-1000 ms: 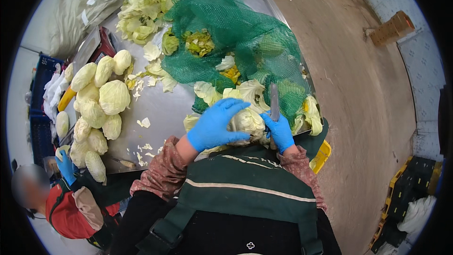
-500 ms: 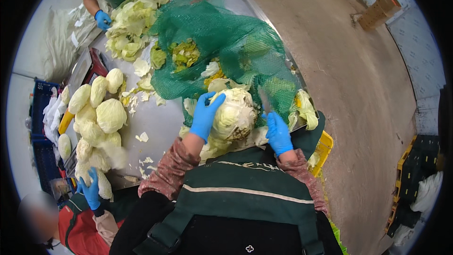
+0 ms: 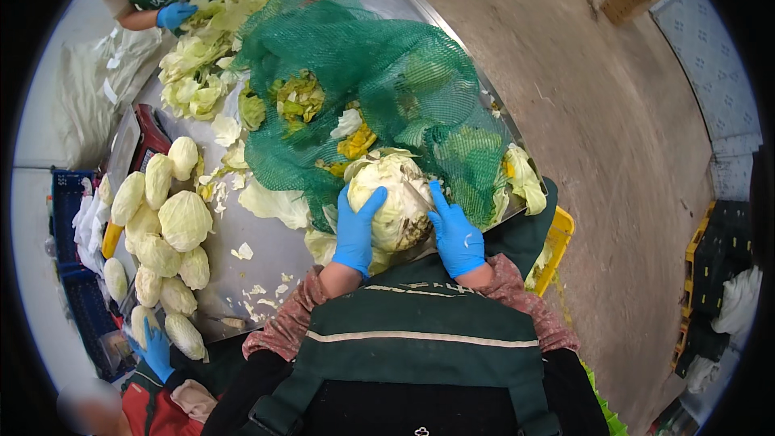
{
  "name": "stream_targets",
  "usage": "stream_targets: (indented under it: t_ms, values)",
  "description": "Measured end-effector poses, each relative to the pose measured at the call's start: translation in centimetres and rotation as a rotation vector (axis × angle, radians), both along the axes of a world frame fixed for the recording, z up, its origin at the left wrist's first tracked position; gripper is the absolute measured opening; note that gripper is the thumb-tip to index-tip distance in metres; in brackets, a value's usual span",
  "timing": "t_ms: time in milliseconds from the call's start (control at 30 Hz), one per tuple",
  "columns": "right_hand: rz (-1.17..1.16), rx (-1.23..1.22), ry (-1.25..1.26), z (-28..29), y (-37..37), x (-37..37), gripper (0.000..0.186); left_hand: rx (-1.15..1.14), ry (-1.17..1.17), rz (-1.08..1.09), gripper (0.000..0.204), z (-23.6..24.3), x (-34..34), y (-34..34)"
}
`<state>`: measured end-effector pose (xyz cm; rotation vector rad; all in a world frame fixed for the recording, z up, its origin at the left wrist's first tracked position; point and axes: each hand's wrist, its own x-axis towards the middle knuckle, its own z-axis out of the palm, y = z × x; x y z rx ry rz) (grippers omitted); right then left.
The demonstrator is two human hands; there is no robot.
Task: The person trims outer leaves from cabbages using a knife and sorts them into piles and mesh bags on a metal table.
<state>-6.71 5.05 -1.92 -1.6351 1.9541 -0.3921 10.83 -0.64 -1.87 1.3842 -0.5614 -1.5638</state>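
Observation:
A pale cabbage [image 3: 387, 206] with a browned, speckled lower right side stands in front of me at the table's near edge. My left hand [image 3: 355, 230], in a blue glove, grips its left side with the thumb across the front. My right hand [image 3: 456, 238], gloved too, is closed on a knife [image 3: 416, 192] whose blade lies against the cabbage's upper right side. Its handle is hidden in the fingers, with the index finger stretched up beside the blade. Loose leaves [image 3: 319, 246] lie under and around the cabbage.
Green netting [image 3: 363, 73] with yellowed leaves spreads over the metal table [image 3: 234, 266]. Peeled cabbages [image 3: 184, 222] are heaped at left. Co-workers' gloved hands show at far left [image 3: 175, 15] and near left [image 3: 153, 351]. A yellow crate [image 3: 559, 234] stands off the right edge.
My right hand has brought the knife leftward onto the cabbage. My left hand has slid lower on its side. A large leaf now lies left of the cabbage. Both co-workers' hands have shifted.

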Motion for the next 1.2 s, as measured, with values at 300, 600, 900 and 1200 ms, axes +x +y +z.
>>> stream_targets:
  t_ms: [300, 600, 900, 1200]
  values:
    - [0.065, -0.096, -0.068, -3.0, -5.2, -0.9, 0.045, -0.099, -0.158, -0.032, 0.071, -0.7, -0.5, -0.5]
    - [-0.129, 0.036, -0.404, -4.6, -6.3, -3.5, 0.045, -0.206, -0.110, -0.175, 0.073, -1.7, 2.9, 2.0]
    - [-0.115, -0.193, -0.678, -4.1, -4.6, -1.7, 0.066, -0.320, -0.114, -0.462, 0.079, -0.4, 4.2, 2.0]
    - [-0.077, -0.593, -0.359, -1.2, -0.2, -3.6, 0.046, -0.343, -0.001, -0.882, 0.084, 2.6, 4.0, -2.4]
